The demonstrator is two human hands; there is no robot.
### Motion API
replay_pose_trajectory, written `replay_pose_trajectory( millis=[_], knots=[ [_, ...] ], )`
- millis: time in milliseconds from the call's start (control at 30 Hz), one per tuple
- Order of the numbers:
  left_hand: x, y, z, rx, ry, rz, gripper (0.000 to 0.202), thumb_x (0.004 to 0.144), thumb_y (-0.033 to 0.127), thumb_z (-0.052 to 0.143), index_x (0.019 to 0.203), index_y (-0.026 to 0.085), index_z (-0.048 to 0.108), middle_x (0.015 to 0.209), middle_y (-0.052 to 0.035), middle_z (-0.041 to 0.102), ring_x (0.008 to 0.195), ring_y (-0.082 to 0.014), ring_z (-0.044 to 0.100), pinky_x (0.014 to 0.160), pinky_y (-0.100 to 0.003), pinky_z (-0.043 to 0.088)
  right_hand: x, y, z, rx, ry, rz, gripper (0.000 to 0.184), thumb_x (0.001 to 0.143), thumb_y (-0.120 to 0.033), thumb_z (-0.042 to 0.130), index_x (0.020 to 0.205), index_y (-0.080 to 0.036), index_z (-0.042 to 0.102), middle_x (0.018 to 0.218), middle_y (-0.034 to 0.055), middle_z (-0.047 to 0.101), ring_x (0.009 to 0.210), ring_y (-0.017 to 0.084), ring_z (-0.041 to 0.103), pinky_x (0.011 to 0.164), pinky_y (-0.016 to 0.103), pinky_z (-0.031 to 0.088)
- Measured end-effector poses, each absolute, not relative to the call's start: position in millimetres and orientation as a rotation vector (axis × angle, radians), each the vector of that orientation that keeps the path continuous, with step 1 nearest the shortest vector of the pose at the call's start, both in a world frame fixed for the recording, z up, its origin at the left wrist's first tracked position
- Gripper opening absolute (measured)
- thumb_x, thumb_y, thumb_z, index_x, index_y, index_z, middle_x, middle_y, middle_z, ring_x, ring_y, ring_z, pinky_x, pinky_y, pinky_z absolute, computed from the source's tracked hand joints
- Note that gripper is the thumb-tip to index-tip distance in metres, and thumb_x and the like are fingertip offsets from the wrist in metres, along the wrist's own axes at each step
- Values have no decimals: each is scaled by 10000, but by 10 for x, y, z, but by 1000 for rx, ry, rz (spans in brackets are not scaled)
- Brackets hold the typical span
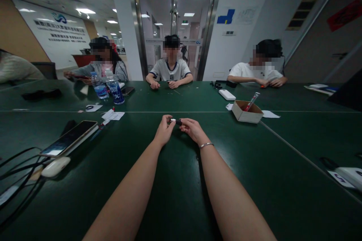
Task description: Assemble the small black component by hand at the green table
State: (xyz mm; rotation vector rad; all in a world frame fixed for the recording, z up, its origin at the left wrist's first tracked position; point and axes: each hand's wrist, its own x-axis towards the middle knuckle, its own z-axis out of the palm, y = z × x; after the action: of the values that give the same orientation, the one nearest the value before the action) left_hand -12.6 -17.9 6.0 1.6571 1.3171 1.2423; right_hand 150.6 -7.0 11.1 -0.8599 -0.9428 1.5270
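Observation:
Both my arms reach forward over the green table (178, 196). Between my hands, just above the tabletop, is a small dark object with a shiny silver end (177, 121); its exact kind is too small to make out. My left hand (164, 131) pinches the silver end between thumb and fingers. The dark end is gripped by the fingertips of my right hand (194, 130), which has a silver bracelet (206, 145) at its wrist. My fingers cover part of the object.
Left lie a phone (70, 137), cables and a white rounded device (55, 167). Two bottles (114, 88) stand beyond paper scraps. At right is a small cardboard box (247, 112) holding a red-and-clear tube. Several people sit across the table. A white device (350, 177) sits far right.

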Motion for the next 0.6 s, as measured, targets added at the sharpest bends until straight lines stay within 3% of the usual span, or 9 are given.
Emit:
replay_pose_trajectory(
  millis=[100, 200, 433, 600],
  knots=[
    [-139, -129, 6, 1656, 1224, 1324, 280, 854, 318, 552, 1107, 200, 528, 1045, -71, 602, 766, -138, 571, 690, -258, 452, 1506, -74, 115, -851, -936, 1533, 187, 683, -224, 821, 781, -121, 700, 634, 53, 641, 564, 127, 605, 512, 207, 531],
    [-164, -91, -26, 1647, 1221, 1322, 207, 851, 349, 557, 980, 187, 575, 916, -51, 620, 739, -142, 565, 675, -256, 445, 1507, -80, 121, -850, -939, 1546, 155, 703, -200, 803, 787, -116, 704, 649, 57, 646, 565, 125, 607, 508, 203, 531],
    [-201, -77, -43, 1676, 1354, 1307, 334, 858, 510, 506, 767, 192, 549, 677, 14, 549, 625, -132, 507, 597, -244, 383, 1494, -98, 140, -844, -960, 1549, 212, 653, -156, 831, 831, -126, 719, 697, 49, 673, 578, 110, 614, 508, 181, 519],
    [-194, -115, 3, 1666, 1423, 1243, 419, 876, 563, 440, 705, 194, 542, 610, 20, 520, 578, -133, 494, 579, -246, 364, 1495, -103, 142, -851, -999, 1552, 241, 655, -139, 824, 872, -128, 719, 713, 45, 680, 587, 99, 620, 522, 164, 515]
  ],
)
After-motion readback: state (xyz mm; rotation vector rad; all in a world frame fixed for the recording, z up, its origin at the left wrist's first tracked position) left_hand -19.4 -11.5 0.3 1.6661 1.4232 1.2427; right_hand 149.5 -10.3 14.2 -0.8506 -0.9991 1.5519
